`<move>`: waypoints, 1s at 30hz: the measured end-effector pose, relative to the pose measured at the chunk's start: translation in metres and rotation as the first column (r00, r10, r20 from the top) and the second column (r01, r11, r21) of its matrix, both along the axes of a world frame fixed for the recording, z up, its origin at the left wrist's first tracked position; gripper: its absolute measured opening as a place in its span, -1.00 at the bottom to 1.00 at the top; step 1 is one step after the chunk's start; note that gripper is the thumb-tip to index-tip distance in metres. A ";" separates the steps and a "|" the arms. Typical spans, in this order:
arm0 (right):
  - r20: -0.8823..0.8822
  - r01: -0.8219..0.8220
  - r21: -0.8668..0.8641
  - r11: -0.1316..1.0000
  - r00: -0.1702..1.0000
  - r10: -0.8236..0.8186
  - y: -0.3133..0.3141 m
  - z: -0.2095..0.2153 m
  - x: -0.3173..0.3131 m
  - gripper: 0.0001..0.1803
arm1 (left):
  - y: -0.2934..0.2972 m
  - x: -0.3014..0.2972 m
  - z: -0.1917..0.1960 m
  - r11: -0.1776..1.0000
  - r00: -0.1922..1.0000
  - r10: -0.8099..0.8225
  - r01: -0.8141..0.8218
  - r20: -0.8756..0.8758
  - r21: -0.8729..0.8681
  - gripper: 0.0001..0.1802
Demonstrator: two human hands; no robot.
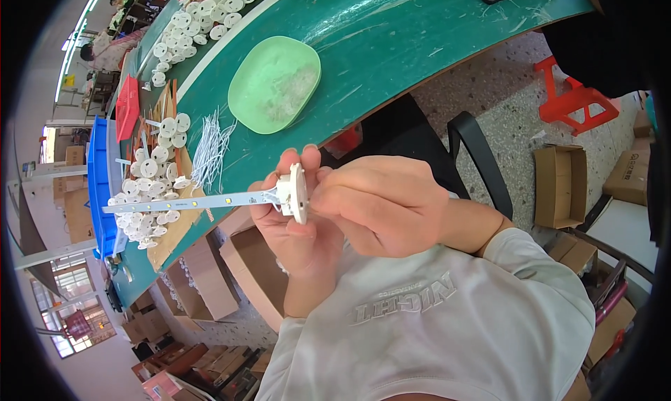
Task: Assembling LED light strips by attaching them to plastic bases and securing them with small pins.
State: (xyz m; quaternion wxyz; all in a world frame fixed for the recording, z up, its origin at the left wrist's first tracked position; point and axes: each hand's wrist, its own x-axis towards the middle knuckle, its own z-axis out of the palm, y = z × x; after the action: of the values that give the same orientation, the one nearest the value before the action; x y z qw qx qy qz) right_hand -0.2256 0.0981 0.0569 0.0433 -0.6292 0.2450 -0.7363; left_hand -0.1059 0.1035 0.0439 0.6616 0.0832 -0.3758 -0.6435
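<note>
Close in front of the chest, both hands meet over a small white cap (295, 191), a round disc seen nearly edge-on. The right hand (381, 205) comes in from the right in a pale grey sleeve, its fingers curled shut and pinching at the cap's right face; what lies under those fingertips is hidden, perhaps thin wires. The left hand (290, 226) sits behind and below, palm toward the face, fingers closed round the cap and the end of a strip (189, 202). The strip is a long, narrow white bar with small yellow squares along it; it runs level out to the left from the cap, its far end hanging over the table edge.

Beyond the hands lies a green table (391, 38), slanting from lower left to upper right. On it, nearest the strip's tip, a heap of white caps (147, 191) rests on brown board, with a bundle of white wires (210, 149) just beside it. Farther in stands a pale green dish (274, 84) holding something whitish. At the left edge are a blue bin (101, 184) and a red tray (127, 107). More caps (203, 20) lie in rows at the far end.

To the right, below the table, a black chair (475, 156), open cartons (559, 184) and a red stool (573, 100) stand on speckled floor.
</note>
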 end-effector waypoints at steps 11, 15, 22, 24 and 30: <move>-0.003 -0.114 0.057 0.992 0.993 0.115 -0.016 -0.010 0.000 -0.82 | -0.005 0.005 -0.007 0.992 0.994 0.081 -0.087 0.070 0.090 -0.40; -0.068 -0.183 0.051 0.982 0.980 0.186 -0.015 -0.008 0.003 -0.82 | -0.005 0.005 -0.002 0.987 0.988 0.125 -0.133 0.095 0.086 -0.45; -0.187 0.036 0.058 0.998 0.982 -0.024 -0.013 -0.012 0.022 -0.88 | -0.007 0.018 -0.019 0.995 0.994 0.071 -0.077 0.089 0.066 -0.55; -0.207 -0.005 0.074 0.997 0.978 0.020 -0.020 -0.013 0.034 -0.88 | -0.009 0.024 -0.023 0.993 0.994 0.111 -0.112 0.017 0.025 -0.59; -0.235 -0.088 0.087 0.992 0.966 0.106 -0.041 -0.007 0.060 -0.86 | -0.017 0.040 -0.027 0.957 0.956 0.282 -0.286 0.075 0.049 -0.58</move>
State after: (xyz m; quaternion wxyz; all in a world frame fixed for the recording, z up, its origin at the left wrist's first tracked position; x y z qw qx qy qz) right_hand -0.1652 0.0566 0.0495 0.0735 -0.7225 0.2451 -0.6423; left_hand -0.0656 0.0867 0.0166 0.7314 0.1775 -0.3626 -0.5495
